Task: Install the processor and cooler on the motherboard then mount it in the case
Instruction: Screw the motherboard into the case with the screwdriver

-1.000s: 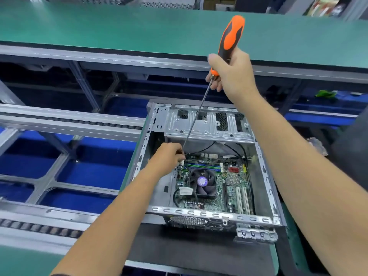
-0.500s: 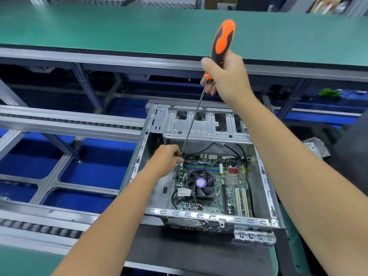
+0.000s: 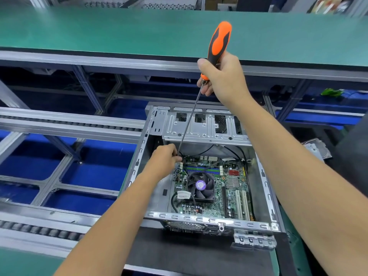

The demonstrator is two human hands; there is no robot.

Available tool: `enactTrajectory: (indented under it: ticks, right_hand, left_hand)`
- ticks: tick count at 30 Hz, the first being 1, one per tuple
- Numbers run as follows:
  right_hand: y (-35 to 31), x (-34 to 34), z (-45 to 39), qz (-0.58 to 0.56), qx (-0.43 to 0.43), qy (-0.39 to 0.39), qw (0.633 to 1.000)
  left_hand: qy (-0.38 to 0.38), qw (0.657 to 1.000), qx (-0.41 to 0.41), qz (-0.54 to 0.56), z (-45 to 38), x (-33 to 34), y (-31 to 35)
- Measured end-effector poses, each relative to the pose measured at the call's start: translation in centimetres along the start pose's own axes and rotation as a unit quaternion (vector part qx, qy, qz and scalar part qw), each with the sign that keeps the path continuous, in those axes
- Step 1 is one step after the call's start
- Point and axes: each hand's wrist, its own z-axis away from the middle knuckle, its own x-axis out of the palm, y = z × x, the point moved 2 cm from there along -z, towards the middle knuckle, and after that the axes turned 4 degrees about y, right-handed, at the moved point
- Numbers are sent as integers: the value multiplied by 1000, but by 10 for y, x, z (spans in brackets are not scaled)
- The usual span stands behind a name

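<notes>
Motherboard (image 3: 223,188) lies flat inside the open metal case (image 3: 264,176), which sits on a dark mat (image 3: 189,253) at the near edge of the bench (image 3: 23,263). On the board, the cooler (image 3: 201,186) with its fan and purple centre label faces up; the processor itself cannot be seen, being covered by the cooler. The right hand (image 3: 223,76) is clenched around the lower part of the orange and black handle of a long screwdriver (image 3: 218,44), and the thin shaft runs down and to the left into the far left corner of the case. The left hand (image 3: 165,160) is down at that corner, its fingers (image 3: 176,158) curled around the tip of the shaft; the tip and whatever screw it meets are hidden behind the hand, so contact with the board cannot be made out. Both forearms cover parts of the case walls, and the right one hides the case's far right corner. Black cables (image 3: 205,151) cross the far side of the board. A second green bench (image 3: 119,30) stretches across the background, with roller rails (image 3: 69,124) to the left.
</notes>
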Motion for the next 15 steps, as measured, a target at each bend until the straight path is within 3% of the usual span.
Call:
enactTrajectory:
  ticks: [9, 15]
  right_hand:
    - [0, 1, 6, 0, -10, -25, 1000]
    - [1, -2, 10, -11, -11, -2, 1000]
  left_hand:
    - [-33, 999, 6, -23, -1, 2, -1]
    - [-24, 1000, 12, -4, -3, 3, -3]
